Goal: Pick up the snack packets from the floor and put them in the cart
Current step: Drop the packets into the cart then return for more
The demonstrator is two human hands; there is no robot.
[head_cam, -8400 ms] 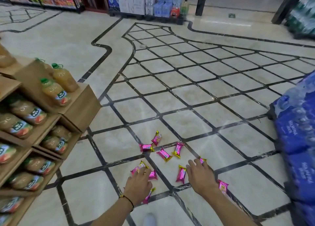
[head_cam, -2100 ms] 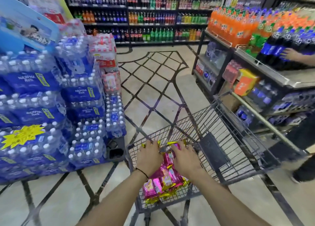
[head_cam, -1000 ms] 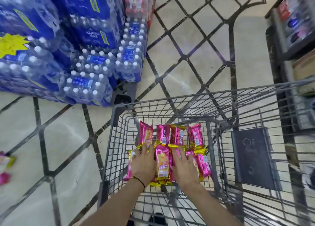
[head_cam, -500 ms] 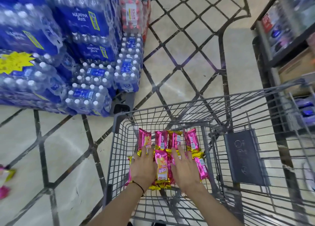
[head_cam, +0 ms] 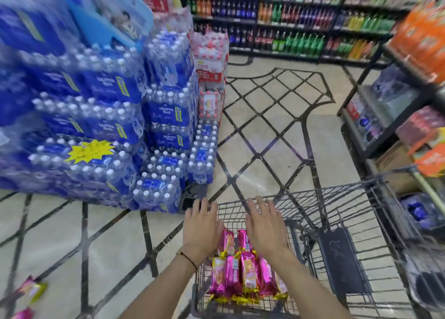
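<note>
Several pink-and-yellow snack packets (head_cam: 243, 276) lie in rows on the bottom of the grey wire cart (head_cam: 332, 198). My left hand (head_cam: 201, 228) and my right hand (head_cam: 266, 226) hover above the cart's near end, palms down, fingers straight and spread, holding nothing. Both are lifted clear of the packets. At the bottom left of the floor lie two more snack packets, one (head_cam: 32, 291) with a yellow end and one (head_cam: 22, 314) cut off by the frame edge.
Stacked packs of blue-labelled water bottles (head_cam: 101, 131) on a pallet stand left of the cart. A dark shelf unit (head_cam: 395, 116) with boxes and drinks runs along the right. Drink shelves (head_cam: 289, 22) line the back. Patterned tile floor (head_cam: 269, 126) lies between.
Both hands have lifted off the packets in the cart and now hover open above them. My view has tilted up toward the aisle. The packets stay in the cart.
</note>
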